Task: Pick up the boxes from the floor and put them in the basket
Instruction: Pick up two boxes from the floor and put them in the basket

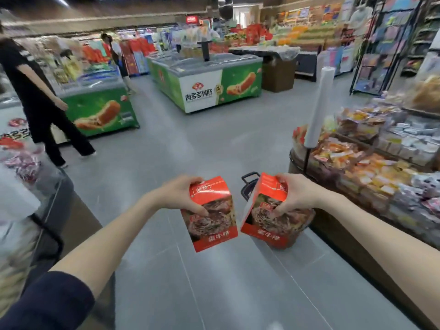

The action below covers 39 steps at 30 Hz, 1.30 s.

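Under left grip (183, 194), left box (213, 225); under right grip (296, 194), right box (269, 228)

Of the basket (248, 186) at centre frame you see only a black handle and some mesh, the rest hidden behind the right box (269, 222) and your right hand (296, 194), while the person in black (35, 96) at upper left is cut by the edge and the far shelves (309, 27) blur.
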Motion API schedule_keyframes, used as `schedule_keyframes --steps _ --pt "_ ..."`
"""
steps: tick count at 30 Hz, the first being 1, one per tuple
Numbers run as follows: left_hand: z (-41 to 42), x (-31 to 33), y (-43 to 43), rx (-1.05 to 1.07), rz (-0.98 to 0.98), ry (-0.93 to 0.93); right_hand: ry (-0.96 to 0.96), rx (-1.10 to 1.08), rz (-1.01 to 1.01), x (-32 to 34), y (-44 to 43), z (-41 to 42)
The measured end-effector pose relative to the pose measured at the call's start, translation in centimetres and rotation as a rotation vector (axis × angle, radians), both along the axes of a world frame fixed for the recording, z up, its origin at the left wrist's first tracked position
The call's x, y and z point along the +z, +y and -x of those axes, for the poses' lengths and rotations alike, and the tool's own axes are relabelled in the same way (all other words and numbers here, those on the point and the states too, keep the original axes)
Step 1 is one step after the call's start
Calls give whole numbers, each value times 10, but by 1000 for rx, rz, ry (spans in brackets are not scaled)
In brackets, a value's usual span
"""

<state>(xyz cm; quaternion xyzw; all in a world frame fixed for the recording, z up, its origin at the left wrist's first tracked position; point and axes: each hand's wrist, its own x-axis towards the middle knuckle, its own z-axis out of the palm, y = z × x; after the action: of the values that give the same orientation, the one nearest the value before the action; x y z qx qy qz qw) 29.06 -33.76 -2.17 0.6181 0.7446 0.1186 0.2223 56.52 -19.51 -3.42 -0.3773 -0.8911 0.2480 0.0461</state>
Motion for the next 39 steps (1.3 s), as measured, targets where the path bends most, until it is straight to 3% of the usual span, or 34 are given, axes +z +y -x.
schedule_keyframes --steps 12,21,30,39 --pt "123 -7 139 147 86 20 -104 188 -50 -18 201 153" --pt "193 -7 253 147 129 37 -75 190 25 -35 309 227" --pt "276 -23 439 -157 182 197 -54 -40 57 -66 418 278" --pt "266 -52 619 -572 240 263 -85 -459 105 -95 472 243"
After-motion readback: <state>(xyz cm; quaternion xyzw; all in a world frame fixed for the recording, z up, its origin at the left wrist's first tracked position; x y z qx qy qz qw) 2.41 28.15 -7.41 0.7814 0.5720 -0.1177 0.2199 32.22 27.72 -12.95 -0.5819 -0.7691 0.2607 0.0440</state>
